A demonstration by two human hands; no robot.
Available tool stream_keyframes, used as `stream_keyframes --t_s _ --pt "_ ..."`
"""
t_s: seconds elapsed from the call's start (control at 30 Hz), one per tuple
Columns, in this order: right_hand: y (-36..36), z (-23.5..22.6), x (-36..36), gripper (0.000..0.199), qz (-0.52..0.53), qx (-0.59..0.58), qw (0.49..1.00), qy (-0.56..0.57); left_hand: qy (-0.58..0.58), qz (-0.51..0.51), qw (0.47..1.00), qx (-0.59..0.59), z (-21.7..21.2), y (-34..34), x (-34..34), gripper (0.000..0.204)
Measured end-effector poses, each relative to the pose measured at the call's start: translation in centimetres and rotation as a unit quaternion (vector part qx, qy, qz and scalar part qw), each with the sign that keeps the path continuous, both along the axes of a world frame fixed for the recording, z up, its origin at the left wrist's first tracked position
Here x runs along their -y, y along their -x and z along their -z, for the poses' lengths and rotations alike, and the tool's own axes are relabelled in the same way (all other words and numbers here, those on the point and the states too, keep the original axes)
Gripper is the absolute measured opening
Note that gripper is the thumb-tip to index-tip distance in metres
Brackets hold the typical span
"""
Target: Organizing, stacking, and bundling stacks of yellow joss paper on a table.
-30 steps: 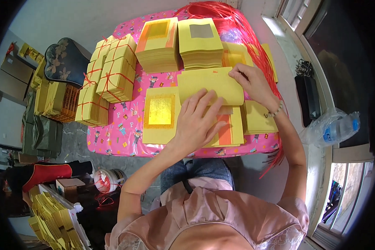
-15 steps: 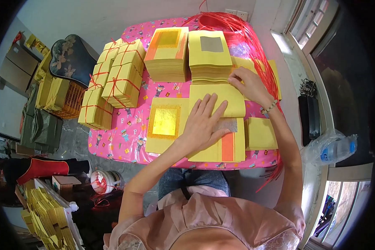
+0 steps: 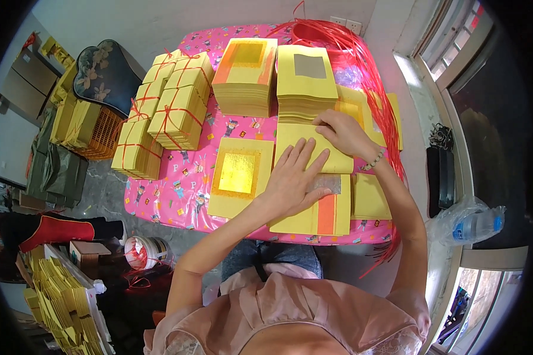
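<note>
My left hand [image 3: 293,180] lies flat, fingers spread, on a yellow paper stack with an orange stripe and silver patch [image 3: 320,207] at the table's near edge. My right hand [image 3: 340,131] presses its fingers on a folded plain yellow sheet [image 3: 314,148] lying over the far part of that stack. A yellow sheet with a gold foil square [image 3: 238,174] lies just left of my left hand. Two tall stacks stand farther back: one with gold and orange tops [image 3: 246,74], one with a silver square [image 3: 307,80].
The pink patterned tablecloth [image 3: 175,195] covers the table. Bundles of yellow paper tied with red string [image 3: 172,109] fill the left side. Red plastic strings [image 3: 361,59] trail along the right edge. A plastic water bottle [image 3: 474,222] lies on the window sill at right.
The view has shifted slightly. My right hand slid left along the folded yellow sheet, and my left hand stayed flat on the stack.
</note>
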State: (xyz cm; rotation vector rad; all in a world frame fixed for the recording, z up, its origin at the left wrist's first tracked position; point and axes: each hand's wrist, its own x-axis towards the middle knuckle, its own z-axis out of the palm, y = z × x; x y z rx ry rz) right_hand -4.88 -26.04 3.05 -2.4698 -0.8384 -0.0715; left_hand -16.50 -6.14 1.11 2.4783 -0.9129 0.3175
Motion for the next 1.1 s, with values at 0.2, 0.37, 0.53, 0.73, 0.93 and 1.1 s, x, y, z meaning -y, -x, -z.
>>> stream_keyframes --t_s 0.2,0.37,0.53,0.73,0.93,1.1 --pt "0.1 0.6 0.1 0.019 -0.003 -0.013 1.0 -0.023 -0.021 0.003 0.999 -0.029 0.3 0.1 0.0 0.08" --pt "0.5 0.4 0.4 0.02 -0.011 0.006 1.0 -0.013 -0.038 0.012 0.999 -0.014 0.0 0.0 0.1 0.078" --pt "4.8 -0.9 0.8 0.027 0.0 0.113 0.993 -0.022 -0.053 0.007 0.998 -0.028 0.2 -0.2 0.0 0.078" --pt "13.5 -1.1 2.2 0.058 -0.022 0.076 0.99 0.119 -0.069 0.009 0.997 -0.04 0.5 -0.1 -0.2 0.079" --pt "14.5 0.3 3.0 0.075 -0.024 -0.012 0.99 0.136 -0.063 0.005 0.997 -0.041 0.8 0.1 -0.1 0.079" --pt "14.3 0.6 3.4 0.071 -0.022 -0.002 0.99 0.137 -0.055 0.023 0.996 -0.065 0.3 -0.5 -1.2 0.081"
